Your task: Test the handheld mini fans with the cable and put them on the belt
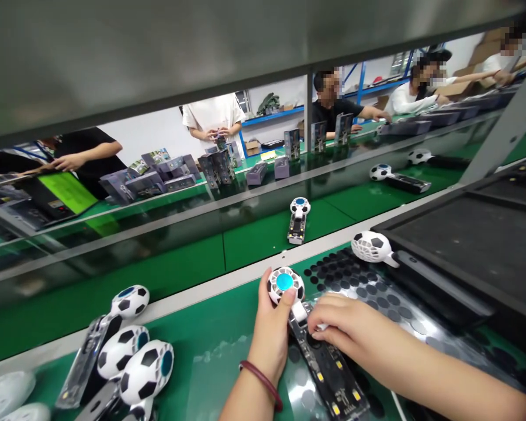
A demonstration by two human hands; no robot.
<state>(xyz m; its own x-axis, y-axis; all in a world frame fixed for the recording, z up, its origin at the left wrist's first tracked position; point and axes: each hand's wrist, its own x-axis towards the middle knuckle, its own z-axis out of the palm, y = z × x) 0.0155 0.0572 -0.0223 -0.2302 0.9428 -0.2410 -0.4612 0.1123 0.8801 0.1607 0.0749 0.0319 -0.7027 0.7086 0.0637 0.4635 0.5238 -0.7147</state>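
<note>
My left hand (pixel 274 316) is closed around the ball head of a handheld fan (pixel 284 283) patterned like a football. Its thumb lies by the blue disc at the head's centre. The fan's open handle, with a black circuit board (pixel 328 374) and yellow lamps, slants toward me over the bench. My right hand (pixel 333 321) is pinched over the upper end of the board, just below the white neck. A small white bit shows at its fingertips; I cannot make out what it is. Under and beside the handle lies a clear sheet of round black stickers (pixel 359 280).
Several similar fans (pixel 146 371) lie at left, beside white shells (pixel 6 392). A green conveyor (pixel 188 269) carries more fans, one (pixel 298 219) straight ahead. At right another fan (pixel 372 247) rests by a black tray (pixel 473 234). Co-workers (pixel 213 120) handle boxes (pixel 158 175) across the line.
</note>
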